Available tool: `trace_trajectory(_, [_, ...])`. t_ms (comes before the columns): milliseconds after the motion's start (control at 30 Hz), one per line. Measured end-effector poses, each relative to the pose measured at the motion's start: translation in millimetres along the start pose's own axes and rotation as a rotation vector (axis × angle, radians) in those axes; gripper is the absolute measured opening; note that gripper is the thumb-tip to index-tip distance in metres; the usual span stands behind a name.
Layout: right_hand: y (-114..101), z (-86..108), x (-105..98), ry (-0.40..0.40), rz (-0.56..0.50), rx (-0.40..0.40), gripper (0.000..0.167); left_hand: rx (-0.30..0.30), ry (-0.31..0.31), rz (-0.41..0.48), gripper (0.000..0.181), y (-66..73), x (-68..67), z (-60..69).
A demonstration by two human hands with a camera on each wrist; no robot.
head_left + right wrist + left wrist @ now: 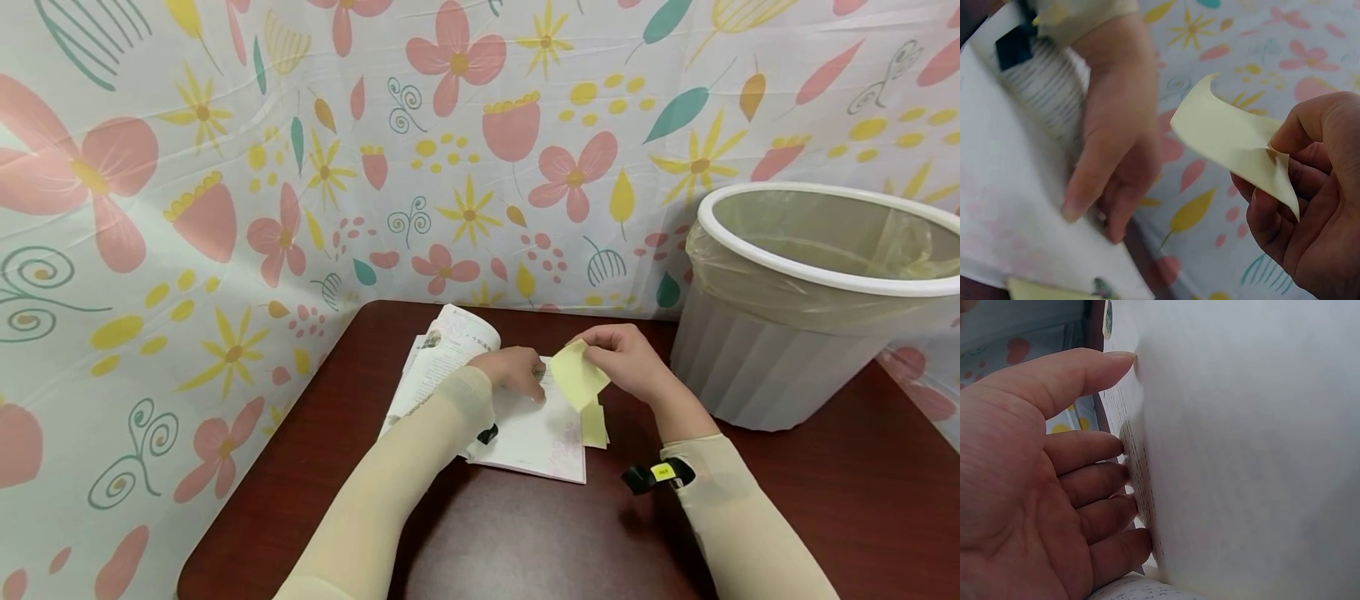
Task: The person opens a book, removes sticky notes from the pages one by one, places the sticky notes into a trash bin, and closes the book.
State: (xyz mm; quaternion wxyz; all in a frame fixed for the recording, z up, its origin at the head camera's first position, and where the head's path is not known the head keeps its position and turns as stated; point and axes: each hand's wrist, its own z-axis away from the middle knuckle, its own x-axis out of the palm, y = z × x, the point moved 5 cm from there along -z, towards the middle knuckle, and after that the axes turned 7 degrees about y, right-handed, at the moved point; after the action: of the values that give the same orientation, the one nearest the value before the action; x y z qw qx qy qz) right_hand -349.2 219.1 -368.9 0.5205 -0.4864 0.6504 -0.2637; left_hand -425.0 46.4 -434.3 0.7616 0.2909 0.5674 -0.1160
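Observation:
An open book (528, 437) lies on the table, its left pages curling up. My left hand (512, 369) rests on the right-hand page, and in the left wrist view its slightly bent fingertips (1113, 556) touch the paper, gripping nothing. Between thumb and fingers my right hand (630, 360) pinches a pale yellow sticky note (1229, 137), held above the book's right edge with one corner curling. Further yellow sticky notes (594, 427) stick out from that edge, below the held one.
A white-rimmed waste bin (750, 358) with a clear plastic liner stands on the right of the dark red table (300, 492). A flower-patterned cloth (465, 217) hangs behind and to the left. Black straps (652, 477) sit on the sleeved wrists.

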Motion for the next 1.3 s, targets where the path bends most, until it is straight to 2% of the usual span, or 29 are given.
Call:
trace_trajectory(67, [-13.5, -0.5, -4.2, -0.016, -0.001, -0.045, 0.023, -0.007, 0.01, -0.001, 0.045, -0.7, -0.2, 0.4])
trace_trajectory(133, [-29.7, -2.2, -10.7, -0.026, 0.012, -0.102, 0.022, 0.008, -0.002, -0.013, 0.03, -0.6, 0.1, 0.4])
trace_trajectory(267, [-68.6, -8.8, -28.6, -0.032, 0.055, -0.205, 0.02, 0.034, -0.006, -0.023, 0.025, 0.2, -1.8, 1.7])
trace_trajectory(333, [-90.3, -13.0, -38.2, -0.047, 0.067, -0.238, 0.019, 0.043, -0.007, -0.023, 0.031, 0.6, -3.0, 3.0])
trace_trajectory(400, [-111.5, -17.8, -48.3, -0.08, 0.056, -0.262, 0.019, 0.037, -0.004, -0.016, 0.048, 0.5, -4.2, 4.4])
trace_trajectory(467, [-132.7, -22.7, -60.1, -0.105, 0.058, -0.27, 0.018, 0.03, -0.008, -0.014, 0.06, 0.2, -4.8, 5.6])
trace_trajectory(600, [-172.1, -31.0, -89.7, -0.101, 0.086, -0.247, 0.017, 0.03, -0.013, -0.009, 0.062, 0.4, -5.2, 7.1])
trace_trajectory(700, [-195.3, -38.3, -113.5, -0.063, 0.098, -0.209, 0.016, 0.034, -0.012, -0.011, 0.058, 0.0, -5.3, 7.6])
trace_trajectory(767, [-207.9, -45.6, -129.1, -0.035, 0.09, -0.212, 0.017, 0.039, -0.013, -0.006, 0.05, -0.3, -5.1, 7.6])
trace_trajectory(933, [-228.9, -68.4, -175.4, 0.068, 0.111, -0.236, 0.017, 0.041, -0.009, 0.003, 0.034, -0.9, -4.4, 6.5])
trace_trajectory(1167, [-230.2, -95.7, -244.8, 0.237, 0.087, -0.204, 0.026, 0.01, 0.006, 0.005, 0.059, -1.6, -3.3, 4.1])
trace_trajectory(1300, [-220.4, -100.3, -277.2, 0.399, 0.17, -0.114, 0.031, 0.002, 0.012, 0.005, 0.062, -2.5, -2.9, 3.0])
